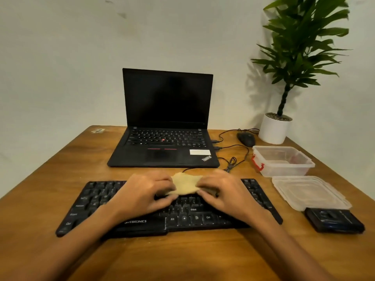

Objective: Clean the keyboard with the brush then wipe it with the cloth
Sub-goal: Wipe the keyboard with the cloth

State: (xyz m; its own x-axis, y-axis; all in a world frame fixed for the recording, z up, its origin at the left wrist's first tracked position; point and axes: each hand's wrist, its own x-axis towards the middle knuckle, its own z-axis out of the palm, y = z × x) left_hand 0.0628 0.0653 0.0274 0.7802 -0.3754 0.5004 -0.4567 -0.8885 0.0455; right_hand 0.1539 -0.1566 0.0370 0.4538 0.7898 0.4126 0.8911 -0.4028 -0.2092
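Here, tan cloth (pixel 185 185) over the keyboard (pixel 97 199), left hand (pixel 146 195) pinching one edge, right hand (pixel 225 193) pinching the other.

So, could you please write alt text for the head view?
The left hand and right hand hold a tan cloth over a black keyboard on a table. Behind is an open laptop; at right, a mouse, a clear box, a lid and a plant.

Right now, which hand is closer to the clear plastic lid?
The right hand. It grips the cloth over the keyboard, with the clear lid to its right; the left hand holds the cloth's other side, farther left.
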